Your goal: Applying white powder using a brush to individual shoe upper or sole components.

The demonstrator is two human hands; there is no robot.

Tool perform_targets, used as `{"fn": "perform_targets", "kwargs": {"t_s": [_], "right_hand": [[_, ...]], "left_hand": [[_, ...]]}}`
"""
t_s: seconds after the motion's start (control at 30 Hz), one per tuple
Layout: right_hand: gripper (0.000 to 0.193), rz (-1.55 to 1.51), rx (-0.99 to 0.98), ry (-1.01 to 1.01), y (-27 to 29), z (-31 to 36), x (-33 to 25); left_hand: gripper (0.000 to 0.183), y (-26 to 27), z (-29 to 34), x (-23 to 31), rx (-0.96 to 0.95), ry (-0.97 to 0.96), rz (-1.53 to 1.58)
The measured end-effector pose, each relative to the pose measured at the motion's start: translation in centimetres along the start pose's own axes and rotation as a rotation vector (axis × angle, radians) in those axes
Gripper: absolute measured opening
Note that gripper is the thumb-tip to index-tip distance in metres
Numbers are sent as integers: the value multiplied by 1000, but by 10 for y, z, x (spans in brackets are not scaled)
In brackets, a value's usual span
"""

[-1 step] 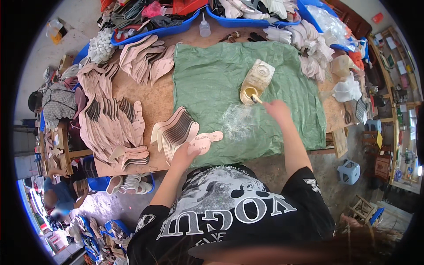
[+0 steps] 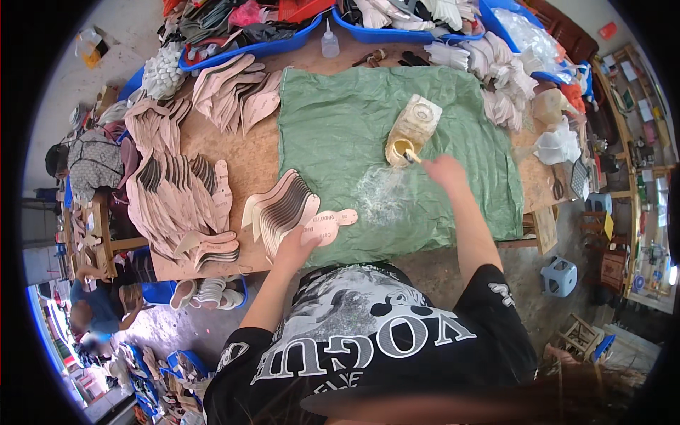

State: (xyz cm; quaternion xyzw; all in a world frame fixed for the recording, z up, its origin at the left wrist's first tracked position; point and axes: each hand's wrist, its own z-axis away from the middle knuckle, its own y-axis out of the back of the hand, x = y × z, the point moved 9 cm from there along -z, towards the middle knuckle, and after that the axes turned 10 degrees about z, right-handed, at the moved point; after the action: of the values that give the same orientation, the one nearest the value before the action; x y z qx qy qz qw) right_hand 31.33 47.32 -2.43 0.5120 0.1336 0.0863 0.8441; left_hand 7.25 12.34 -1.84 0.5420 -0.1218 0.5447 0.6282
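My left hand (image 2: 295, 249) is closed on the near end of a pink insole-shaped piece (image 2: 327, 224), lying at the edge of a green woven sheet (image 2: 453, 212). Beside it, a fanned stack of similar insoles (image 2: 273, 212) rests partly on the sheet. My right hand (image 2: 445, 171) is closed around the pale handle of a brush (image 2: 416, 159). The brush's dark tip is at the mouth of a crusted yellowish-white container (image 2: 414, 124) holding yellowish stuff; how deep the tip sits is hard to tell. A whitish smear (image 2: 384, 197) marks the sheet below the container.
More stacks of pink insoles (image 2: 180, 202) lie at the left of the wooden table (image 2: 258, 152). Blue bins (image 2: 265, 48) and a clear squeeze bottle (image 2: 329, 41) stand at the far side. Scissors (image 2: 557, 185) lie at right. Two other people are at the left.
My right hand has shifted very slightly away from me with the brush. My left hand and the insoles look the same.
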Motion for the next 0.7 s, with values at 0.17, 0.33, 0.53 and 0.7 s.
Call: {"fn": "perform_targets", "kwargs": {"t_s": [0.17, 0.33, 0.53, 0.7], "right_hand": [[41, 234, -4, 13, 5, -30, -25], [43, 183, -91, 66, 6, -38, -22], [40, 136, -149, 50, -1, -37, -14], [40, 86, -149, 26, 6, -28, -15]], "left_hand": [[36, 10, 2, -6, 67, 67, 350], [34, 36, 30, 27, 192, -50, 1023], [43, 62, 58, 59, 300, -312, 1249], [53, 71, 67, 69, 272, -467, 1263]]}}
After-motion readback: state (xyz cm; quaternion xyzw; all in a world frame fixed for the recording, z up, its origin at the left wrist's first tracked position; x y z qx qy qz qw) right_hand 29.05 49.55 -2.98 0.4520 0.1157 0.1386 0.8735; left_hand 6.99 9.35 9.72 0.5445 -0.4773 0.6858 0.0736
